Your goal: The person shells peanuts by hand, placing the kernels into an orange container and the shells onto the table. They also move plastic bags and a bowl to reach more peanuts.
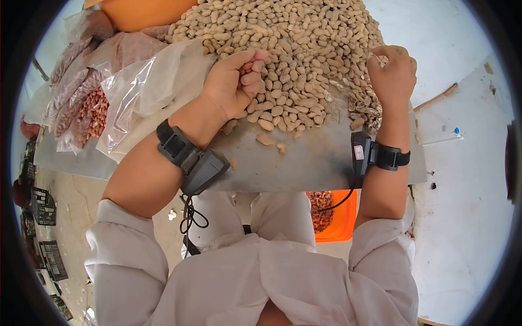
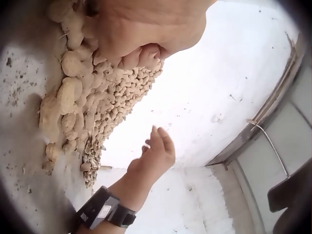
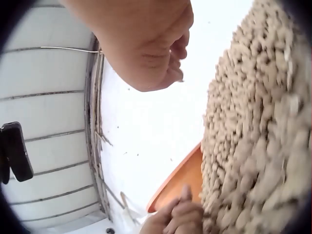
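Note:
Reddish peanut kernels (image 1: 247,67) show inside my left hand (image 1: 235,82), whose fingers curl round them at the front left of the heap of unshelled peanuts (image 1: 296,70). In the left wrist view the left hand (image 2: 151,27) is close above the peanuts, its palm hidden. My right hand (image 1: 393,73) is raised at the heap's right edge, over a small pile of broken shells (image 1: 363,106). Its fingers bend loosely, and in the right wrist view no object shows in the right hand (image 3: 146,46).
Clear bags of red kernels (image 1: 95,111) and an empty-looking plastic bag (image 1: 128,89) lie left of the heap. An orange basin (image 1: 144,13) stands behind them. Below the metal tabletop (image 1: 304,168) is an orange container (image 1: 342,220) holding reddish pieces. Black crates (image 1: 53,259) stand at far left.

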`<state>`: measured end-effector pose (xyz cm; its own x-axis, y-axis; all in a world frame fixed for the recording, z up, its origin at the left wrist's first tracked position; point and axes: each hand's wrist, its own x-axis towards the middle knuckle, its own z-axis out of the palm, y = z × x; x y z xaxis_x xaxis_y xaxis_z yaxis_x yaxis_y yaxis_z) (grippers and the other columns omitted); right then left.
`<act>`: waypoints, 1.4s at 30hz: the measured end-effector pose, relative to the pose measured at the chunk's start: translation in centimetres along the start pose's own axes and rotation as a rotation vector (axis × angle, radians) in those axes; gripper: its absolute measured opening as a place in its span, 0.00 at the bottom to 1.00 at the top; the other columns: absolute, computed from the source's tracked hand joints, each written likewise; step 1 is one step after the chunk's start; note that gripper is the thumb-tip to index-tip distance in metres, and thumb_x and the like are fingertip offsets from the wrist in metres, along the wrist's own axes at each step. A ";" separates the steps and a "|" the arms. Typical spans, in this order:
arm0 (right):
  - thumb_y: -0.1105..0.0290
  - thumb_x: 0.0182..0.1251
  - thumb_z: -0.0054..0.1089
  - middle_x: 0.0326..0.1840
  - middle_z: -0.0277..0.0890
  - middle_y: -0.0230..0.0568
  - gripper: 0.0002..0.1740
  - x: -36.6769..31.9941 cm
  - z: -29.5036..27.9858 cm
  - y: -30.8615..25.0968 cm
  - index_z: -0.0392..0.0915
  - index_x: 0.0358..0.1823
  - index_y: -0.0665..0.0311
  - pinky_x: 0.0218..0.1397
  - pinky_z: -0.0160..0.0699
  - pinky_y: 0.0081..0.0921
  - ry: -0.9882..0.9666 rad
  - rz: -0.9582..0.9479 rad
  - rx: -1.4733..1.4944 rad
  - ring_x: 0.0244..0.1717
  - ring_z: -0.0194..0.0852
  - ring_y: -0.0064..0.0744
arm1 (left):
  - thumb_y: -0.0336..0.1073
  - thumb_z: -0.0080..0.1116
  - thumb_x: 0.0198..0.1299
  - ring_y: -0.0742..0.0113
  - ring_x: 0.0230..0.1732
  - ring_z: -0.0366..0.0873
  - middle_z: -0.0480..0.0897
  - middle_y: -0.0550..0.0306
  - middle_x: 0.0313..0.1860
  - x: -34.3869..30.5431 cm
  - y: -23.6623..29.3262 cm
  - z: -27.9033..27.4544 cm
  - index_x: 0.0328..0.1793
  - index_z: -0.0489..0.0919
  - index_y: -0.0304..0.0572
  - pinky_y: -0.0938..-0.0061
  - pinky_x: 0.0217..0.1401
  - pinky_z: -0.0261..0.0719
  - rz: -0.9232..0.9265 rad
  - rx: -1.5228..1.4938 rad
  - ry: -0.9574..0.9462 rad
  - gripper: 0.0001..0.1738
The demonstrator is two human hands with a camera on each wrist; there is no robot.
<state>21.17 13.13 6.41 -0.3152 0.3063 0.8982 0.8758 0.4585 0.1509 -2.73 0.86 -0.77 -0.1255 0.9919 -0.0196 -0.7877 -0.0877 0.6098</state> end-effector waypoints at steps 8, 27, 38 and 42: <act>0.66 0.50 0.61 0.32 0.77 0.44 0.13 -1.1 2.9 -6.1 0.78 0.35 0.66 0.43 0.74 0.32 -0.807 -0.188 0.533 0.37 0.76 0.43 | 0.38 0.48 0.66 0.80 0.19 0.58 0.72 0.61 0.29 0.1 0.2 -0.3 0.45 0.74 0.32 0.86 0.18 0.55 0.007 -0.008 0.006 0.14; 0.73 0.56 0.64 0.30 0.78 0.32 0.07 -2.8 0.7 -8.9 0.80 0.36 0.68 0.35 0.72 0.15 -0.593 0.451 1.740 0.31 0.73 0.17 | 0.31 0.60 0.59 0.85 0.21 0.62 0.76 0.68 0.27 -1.5 -1.7 2.0 0.50 0.78 0.34 0.89 0.21 0.59 0.315 0.633 -0.066 0.14; 0.73 0.61 0.58 0.32 0.76 0.33 0.07 -3.0 0.1 -9.1 0.78 0.37 0.70 0.32 0.73 0.16 -0.658 0.255 1.660 0.29 0.72 0.17 | 0.35 0.59 0.60 0.85 0.24 0.68 0.82 0.64 0.28 -1.7 -1.6 1.8 0.40 0.82 0.36 0.89 0.25 0.68 0.432 1.008 -0.102 0.09; 0.74 0.62 0.56 0.32 0.76 0.34 0.07 -3.5 0.5 -9.5 0.78 0.37 0.71 0.33 0.75 0.15 -0.674 0.268 1.639 0.29 0.72 0.17 | 0.35 0.59 0.60 0.84 0.24 0.69 0.82 0.64 0.28 -1.6 -1.7 1.2 0.37 0.81 0.35 0.87 0.26 0.69 0.437 1.007 -0.099 0.09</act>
<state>13.79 8.11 1.68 -0.6872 0.5647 0.4570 -0.1643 0.4920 -0.8550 -0.45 -0.46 -0.78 -0.1890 0.9007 0.3912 0.1709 -0.3621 0.9163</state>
